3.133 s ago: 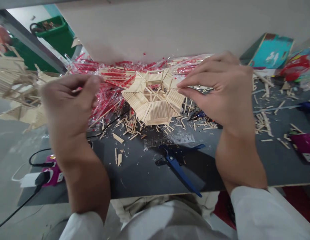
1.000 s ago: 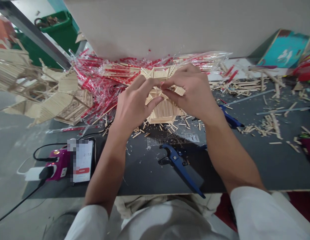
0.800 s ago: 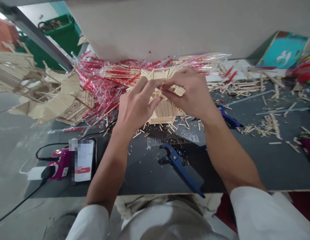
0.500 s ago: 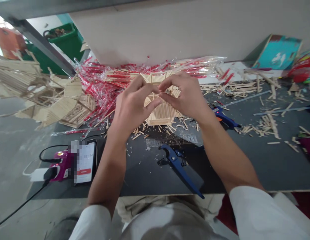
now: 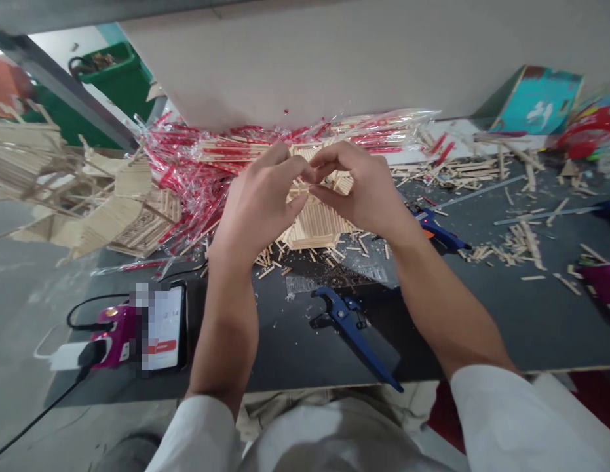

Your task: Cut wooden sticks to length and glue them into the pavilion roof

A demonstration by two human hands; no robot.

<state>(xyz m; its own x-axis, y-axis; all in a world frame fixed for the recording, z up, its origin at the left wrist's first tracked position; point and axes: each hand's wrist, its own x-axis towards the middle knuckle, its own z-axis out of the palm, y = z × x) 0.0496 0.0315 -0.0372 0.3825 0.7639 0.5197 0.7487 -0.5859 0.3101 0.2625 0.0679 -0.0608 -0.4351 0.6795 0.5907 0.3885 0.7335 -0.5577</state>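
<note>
Near edge of the dark grey worktable point(image 5: 295, 354): blue-handled cutting pliers point(image 5: 351, 324), lying apart from both hands. Beyond it, a pale polygonal model of glued wooden sticks point(image 5: 317, 219) sits flat on the table, directly under the fingertips. Left hand point(image 5: 258, 203) and right hand point(image 5: 363, 190) meet above its centre, equally near, fingers curled nearly closed, thumb and forefinger tips pinching at the model's middle; any small stick between them too small to tell. Behind: red-and-clear plastic stick wrappers point(image 5: 196, 170).

Single head-worn view, looking forward and steeply down from above the desk's point(image 5: 481, 328) near edge toward the back wall panel point(image 5: 334, 59). Close range: both forearms fill the centre. Desk's left edge and floor visible; right side cut off. No second view.
</note>
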